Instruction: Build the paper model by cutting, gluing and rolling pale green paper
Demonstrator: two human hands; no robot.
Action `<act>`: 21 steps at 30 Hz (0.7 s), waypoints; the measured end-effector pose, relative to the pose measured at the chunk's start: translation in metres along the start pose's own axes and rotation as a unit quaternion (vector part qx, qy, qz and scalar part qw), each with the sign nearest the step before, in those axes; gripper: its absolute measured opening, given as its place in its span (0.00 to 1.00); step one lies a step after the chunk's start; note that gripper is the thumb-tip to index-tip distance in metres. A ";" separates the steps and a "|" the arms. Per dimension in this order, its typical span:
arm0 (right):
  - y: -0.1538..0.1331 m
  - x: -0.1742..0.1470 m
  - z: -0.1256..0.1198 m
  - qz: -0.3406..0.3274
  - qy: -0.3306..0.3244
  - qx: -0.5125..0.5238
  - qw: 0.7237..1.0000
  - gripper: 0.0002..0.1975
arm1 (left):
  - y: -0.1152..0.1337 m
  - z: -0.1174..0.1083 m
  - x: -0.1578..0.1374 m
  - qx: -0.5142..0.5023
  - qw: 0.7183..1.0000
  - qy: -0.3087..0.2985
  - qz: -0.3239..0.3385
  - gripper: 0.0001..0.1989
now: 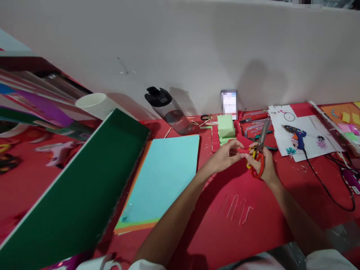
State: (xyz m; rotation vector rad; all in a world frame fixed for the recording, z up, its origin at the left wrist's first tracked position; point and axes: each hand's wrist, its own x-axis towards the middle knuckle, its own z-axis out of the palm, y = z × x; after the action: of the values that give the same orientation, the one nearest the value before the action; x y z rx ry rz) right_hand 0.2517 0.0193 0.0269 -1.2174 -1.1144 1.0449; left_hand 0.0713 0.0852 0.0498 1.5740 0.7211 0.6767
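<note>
My left hand (pixel 226 155) pinches a small piece of red paper (pixel 243 150) between thumb and fingertips. Close beside it, my right hand (pixel 266 165) grips scissors (pixel 263 135) with orange-red and yellow handles, their blades pointing up and away from me. Its fingertips also meet the red paper. Just behind the hands sit a stack of light green paper squares (pixel 225 126) and some red paper pieces (pixel 215 138). Several thin paper strips (pixel 237 208) lie on the red table (pixel 253 236) nearer to me.
A green board (pixel 81 187) leans at left, next to light blue sheets (pixel 171 168). A water bottle (pixel 174 116), a white cup (pixel 92 103) and a phone (pixel 230 103) stand by the wall. A blue glue gun (pixel 298 137) with its cord lies on printed paper at right.
</note>
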 end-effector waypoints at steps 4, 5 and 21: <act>0.004 0.003 0.000 0.006 0.030 0.021 0.999 0.23 | -0.005 0.003 0.001 0.001 1.000 0.003 -0.008 0.14; 0.005 0.004 0.000 0.009 0.032 0.024 0.999 0.24 | -0.006 0.003 0.001 0.002 1.000 0.009 -0.006 0.15; -0.017 0.038 0.016 0.011 -0.134 -0.021 0.991 0.24 | -0.012 -0.004 -0.001 -0.060 0.979 0.192 0.042 0.15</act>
State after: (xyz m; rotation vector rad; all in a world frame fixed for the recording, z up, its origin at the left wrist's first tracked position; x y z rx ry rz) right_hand 0.2423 0.0582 0.0466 -1.1464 -1.3373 1.2334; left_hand 0.0673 0.0880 0.0384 1.3821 0.8820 1.0861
